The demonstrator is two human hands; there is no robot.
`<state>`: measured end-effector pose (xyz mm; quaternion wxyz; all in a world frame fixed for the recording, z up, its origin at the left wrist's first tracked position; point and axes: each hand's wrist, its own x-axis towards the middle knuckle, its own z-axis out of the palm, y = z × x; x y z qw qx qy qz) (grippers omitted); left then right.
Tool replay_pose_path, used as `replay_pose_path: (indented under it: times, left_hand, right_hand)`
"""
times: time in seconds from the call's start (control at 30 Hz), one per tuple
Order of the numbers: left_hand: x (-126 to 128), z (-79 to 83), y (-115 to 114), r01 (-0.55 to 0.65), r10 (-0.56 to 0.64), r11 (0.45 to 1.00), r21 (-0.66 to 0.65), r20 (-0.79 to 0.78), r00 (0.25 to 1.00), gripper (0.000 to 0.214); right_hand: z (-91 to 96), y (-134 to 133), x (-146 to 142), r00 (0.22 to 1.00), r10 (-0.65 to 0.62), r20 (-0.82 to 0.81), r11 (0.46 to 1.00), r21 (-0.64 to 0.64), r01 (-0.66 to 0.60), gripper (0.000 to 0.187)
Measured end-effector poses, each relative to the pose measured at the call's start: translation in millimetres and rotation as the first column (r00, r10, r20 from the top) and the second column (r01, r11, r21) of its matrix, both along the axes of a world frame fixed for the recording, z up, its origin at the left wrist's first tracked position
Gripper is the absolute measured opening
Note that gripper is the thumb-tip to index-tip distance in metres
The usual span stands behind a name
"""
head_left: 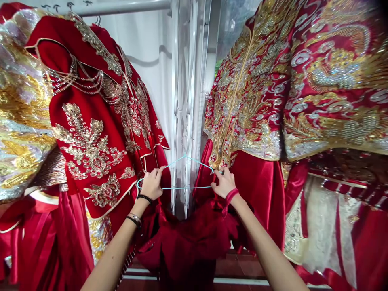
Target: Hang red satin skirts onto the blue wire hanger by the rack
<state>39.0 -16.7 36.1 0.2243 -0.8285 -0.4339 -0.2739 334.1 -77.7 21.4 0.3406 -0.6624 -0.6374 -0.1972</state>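
Note:
A thin light-blue wire hanger [182, 173] is held level in front of me, its metal hook pointing up. My left hand [152, 182] is closed on its left end and my right hand [223, 182] is closed on its right end. Dark red satin cloth [188, 238] hangs in folds below the hanger and between my forearms. Black bracelets circle my left wrist and a red band my right wrist.
Red embroidered gowns with gold and silver beading hang on both sides: one on the left [97, 121] from a rail [121, 7], one on the right [273, 89]. A white frame post [184, 81] stands behind the hanger. A gold and silver garment [21, 113] fills the far left.

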Motion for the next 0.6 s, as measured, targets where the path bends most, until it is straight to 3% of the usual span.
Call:
replay_pose_path:
  times: [0.17, 0.27, 0.47, 0.6]
  left_hand:
    - [3, -2.4, 1, 0.010, -0.009, 1.000, -0.022, 0.044, 0.999, 0.075]
    - [4, -3.4, 2, 0.016, -0.014, 0.999, -0.029, 0.060, 0.998, 0.075]
    - [4, -6.4, 3, 0.015, -0.013, 0.999, -0.040, 0.061, 0.998, 0.078]
    - [7, -10.2, 4, 0.017, -0.016, 1.000, -0.026, 0.067, 0.998, 0.079]
  right_hand:
    - [8.0, 6, 4, 0.942, 0.110, -0.317, 0.993, 0.065, -0.094, 0.032]
    - [17.0, 10, 7, 0.920, 0.055, -0.388, 0.998, 0.062, -0.033, 0.029]
    - [20.4, 12, 12, 0.945, 0.040, -0.325, 0.997, -0.056, -0.062, 0.028]
    - [11.2, 11, 9, 0.999, 0.007, -0.036, 0.998, -0.067, -0.010, 0.031]
